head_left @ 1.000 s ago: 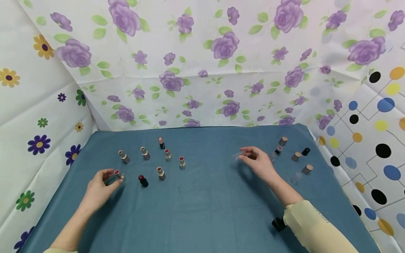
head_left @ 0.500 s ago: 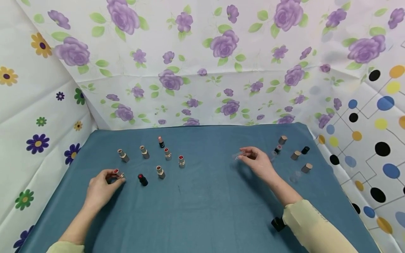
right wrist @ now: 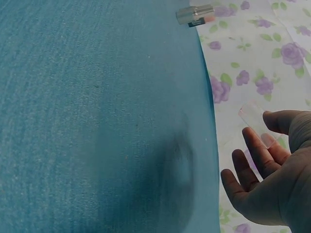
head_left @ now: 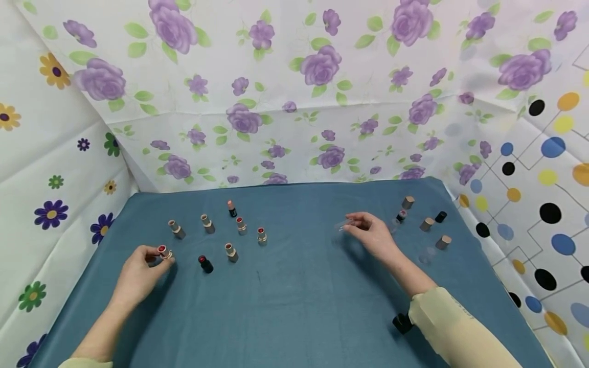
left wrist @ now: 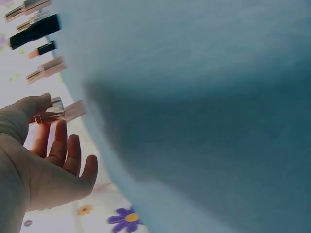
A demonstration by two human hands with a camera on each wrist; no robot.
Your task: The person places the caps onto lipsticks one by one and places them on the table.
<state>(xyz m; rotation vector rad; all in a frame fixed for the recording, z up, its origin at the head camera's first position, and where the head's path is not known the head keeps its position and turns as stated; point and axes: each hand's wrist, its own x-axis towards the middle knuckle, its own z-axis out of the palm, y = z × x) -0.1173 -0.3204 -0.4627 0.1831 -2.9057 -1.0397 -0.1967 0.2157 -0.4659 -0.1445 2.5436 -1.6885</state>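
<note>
On the left of the head view, my left hand (head_left: 140,273) pinches an uncapped red lipstick (head_left: 164,252) between thumb and fingers. The left wrist view shows that lipstick's shiny collar (left wrist: 56,109) at the fingertips. My right hand (head_left: 375,237) pinches a clear cap (head_left: 344,225) above the cloth; the right wrist view shows the cap (right wrist: 252,116) between thumb and index finger, the other fingers spread. Close to the left hand stand a black lipstick (head_left: 205,264) and a gold-collared lipstick (head_left: 176,229); several more, such as a red one (head_left: 262,236), stand farther right.
Several caps lie at the right, among them a brown one (head_left: 443,242), a black one (head_left: 440,216) and a clear one (head_left: 427,254). A black object (head_left: 402,323) is beside the right sleeve (head_left: 455,322). Behind the blue cloth (head_left: 294,306) hangs a flowered sheet (head_left: 276,76).
The left hand moved slightly in toward the lipstick and then back left, still pinching it. The right hand has kept its hold on the clear cap. The head view has shifted slightly.
</note>
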